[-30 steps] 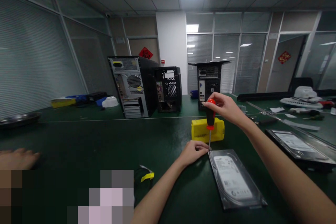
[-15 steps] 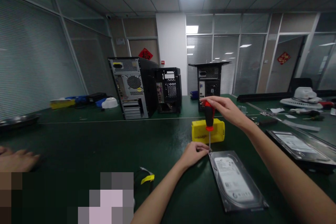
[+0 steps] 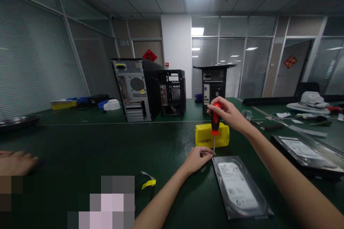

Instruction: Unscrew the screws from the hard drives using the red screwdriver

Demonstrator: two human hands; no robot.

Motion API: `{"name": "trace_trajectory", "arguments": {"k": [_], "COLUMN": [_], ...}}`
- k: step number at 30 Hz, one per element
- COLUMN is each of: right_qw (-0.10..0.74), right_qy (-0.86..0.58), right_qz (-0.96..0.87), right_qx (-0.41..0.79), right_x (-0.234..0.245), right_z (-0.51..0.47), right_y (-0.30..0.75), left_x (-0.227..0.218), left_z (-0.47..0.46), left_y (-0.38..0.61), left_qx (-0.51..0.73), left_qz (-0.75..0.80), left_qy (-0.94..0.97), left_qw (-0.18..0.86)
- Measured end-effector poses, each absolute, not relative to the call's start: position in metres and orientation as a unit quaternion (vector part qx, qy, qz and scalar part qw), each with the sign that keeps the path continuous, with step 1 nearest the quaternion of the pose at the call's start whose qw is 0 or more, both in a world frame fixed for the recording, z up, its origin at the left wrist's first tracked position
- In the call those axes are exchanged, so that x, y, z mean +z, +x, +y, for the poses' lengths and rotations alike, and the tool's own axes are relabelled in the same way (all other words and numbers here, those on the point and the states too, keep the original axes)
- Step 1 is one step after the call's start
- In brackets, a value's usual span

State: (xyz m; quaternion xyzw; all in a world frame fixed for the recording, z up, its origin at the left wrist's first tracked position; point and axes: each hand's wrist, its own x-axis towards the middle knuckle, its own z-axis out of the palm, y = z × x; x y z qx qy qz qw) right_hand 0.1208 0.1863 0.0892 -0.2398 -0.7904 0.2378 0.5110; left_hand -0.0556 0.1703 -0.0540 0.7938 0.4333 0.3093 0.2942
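Note:
A hard drive [image 3: 238, 186] with a white label lies flat on the dark green table. My right hand [image 3: 224, 110] grips the red and black handle of a screwdriver [image 3: 215, 123] from above. It stands nearly upright, its tip at the far left corner of the drive. Beside that tip is my left hand [image 3: 198, 159], with thumb and fingers pinched together. Whatever lies between those fingertips is hidden. Just behind the tip sits a yellow plastic bin [image 3: 212, 135], its open side towards me.
Several computer cases, including a large tower [image 3: 137, 91], stand at the back. A second hard drive [image 3: 302, 150] lies to the right. Cables with a yellow tag [image 3: 148, 184] are left of my forearm. Another person's hand [image 3: 17, 162] rests at the far left.
My right hand's fingers have shifted round the screwdriver handle, and the handle leans slightly more to the right. My left hand keeps its pinch at the tip.

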Motion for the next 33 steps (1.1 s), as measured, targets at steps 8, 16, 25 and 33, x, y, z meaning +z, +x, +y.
{"name": "trace_trajectory", "arguments": {"k": [8, 16, 25, 33], "right_qw": [0.497, 0.468, 0.514, 0.488], "right_qy": [-0.228, -0.198, -0.263, -0.238], "right_qz": [-0.811, -0.829, -0.797, -0.816], "right_qx": [0.209, 0.236, 0.179, 0.198], "right_x": [0.091, 0.096, 0.086, 0.095], "right_z": [0.183, 0.179, 0.189, 0.182], "right_y": [0.122, 0.127, 0.122, 0.129], "left_x": [-0.050, -0.047, -0.051, -0.050], "left_z": [0.170, 0.169, 0.171, 0.172], "left_y": [-0.055, -0.054, -0.057, -0.057], "left_qx": [0.310, 0.309, 0.303, 0.300], "left_qz": [0.422, 0.415, 0.420, 0.412], "left_qy": [0.790, 0.793, 0.796, 0.801], "left_qw": [0.319, 0.320, 0.312, 0.313]}}
